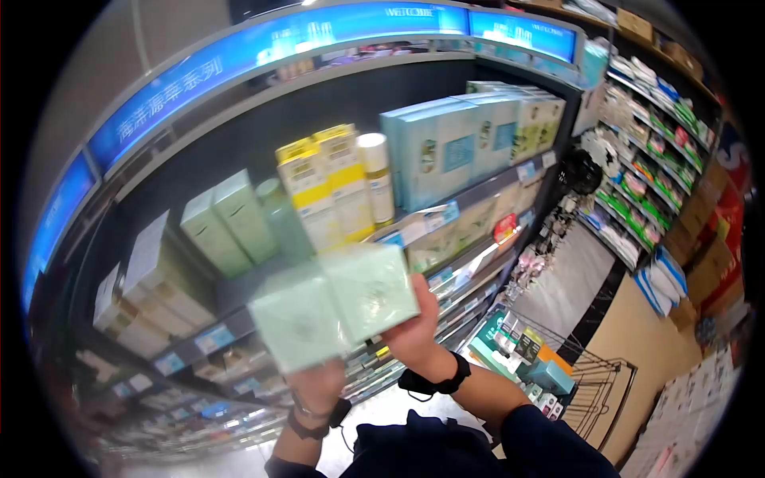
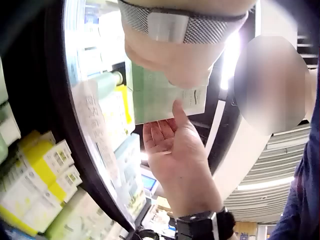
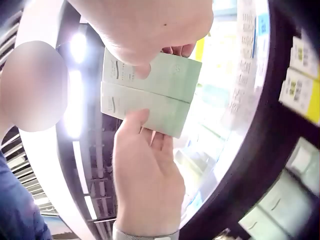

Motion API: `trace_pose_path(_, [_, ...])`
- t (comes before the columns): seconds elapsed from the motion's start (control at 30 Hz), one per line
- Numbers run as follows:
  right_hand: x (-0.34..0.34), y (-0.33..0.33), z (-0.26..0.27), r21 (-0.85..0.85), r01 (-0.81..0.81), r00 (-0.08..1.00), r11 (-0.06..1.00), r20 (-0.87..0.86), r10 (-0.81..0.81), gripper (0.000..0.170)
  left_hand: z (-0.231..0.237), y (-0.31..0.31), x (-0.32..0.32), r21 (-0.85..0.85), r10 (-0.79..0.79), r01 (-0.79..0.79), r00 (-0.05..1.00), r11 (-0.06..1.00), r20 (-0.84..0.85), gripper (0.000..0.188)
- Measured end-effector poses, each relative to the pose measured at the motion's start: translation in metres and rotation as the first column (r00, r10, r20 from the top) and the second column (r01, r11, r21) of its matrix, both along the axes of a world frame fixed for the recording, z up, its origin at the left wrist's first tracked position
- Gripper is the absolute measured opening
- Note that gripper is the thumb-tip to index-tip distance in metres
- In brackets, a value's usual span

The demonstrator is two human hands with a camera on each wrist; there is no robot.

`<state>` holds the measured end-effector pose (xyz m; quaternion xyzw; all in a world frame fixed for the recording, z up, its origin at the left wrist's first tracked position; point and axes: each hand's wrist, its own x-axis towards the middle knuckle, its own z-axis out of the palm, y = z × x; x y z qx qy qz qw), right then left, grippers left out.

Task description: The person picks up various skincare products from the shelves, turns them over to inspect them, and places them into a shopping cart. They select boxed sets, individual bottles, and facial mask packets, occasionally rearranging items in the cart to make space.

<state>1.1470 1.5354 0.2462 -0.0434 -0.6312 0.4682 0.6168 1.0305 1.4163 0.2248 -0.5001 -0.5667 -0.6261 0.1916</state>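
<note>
Two pale green boxes [image 1: 370, 291] are held side by side in front of the shelf, their square ends turned up in the head view. My left hand [image 1: 319, 382] grips the left box [image 1: 296, 323] from below, its thumb on the near face in the right wrist view. On the other side my right hand [image 1: 416, 327] holds the right box, thumb in front and fingers behind. The right wrist view shows both boxes [image 3: 155, 80] pressed together with a seam between them. Behind them on the shelf stand similar green boxes [image 1: 227, 219] and a green bottle [image 1: 275, 203].
Yellow-and-white boxes [image 1: 323, 179], a white-capped bottle [image 1: 376, 179] and large light blue boxes [image 1: 446, 143] line the shelf. Price tags run along the shelf edge [image 1: 275, 299]. A wire shopping cart [image 1: 610, 382] holding several packages stands at the right, beside the aisle floor [image 1: 645, 334].
</note>
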Motion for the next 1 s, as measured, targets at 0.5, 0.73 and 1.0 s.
trace_pose_path(0.5, [0.264,0.125,-0.054,-0.475,0.332,0.933,0.815,0.037,-0.358,0.047,-0.003,0.211,0.199,-0.298,-0.559,0.493,0.805,0.817,-0.199,0.064])
trace_pose_path(0.73, [0.374,0.166,-0.14,-0.647,0.5,0.863,0.575,0.322,-0.389,0.043,-0.086,0.284,0.289,-0.526,-0.761,0.704,0.631,0.477,0.153,0.064])
trace_pose_path(1.0, [0.447,0.156,-0.33,-0.831,0.532,0.846,0.164,0.528,-0.069,0.036,-0.276,0.299,0.341,-0.658,-0.593,0.752,0.549,0.043,0.589,0.068])
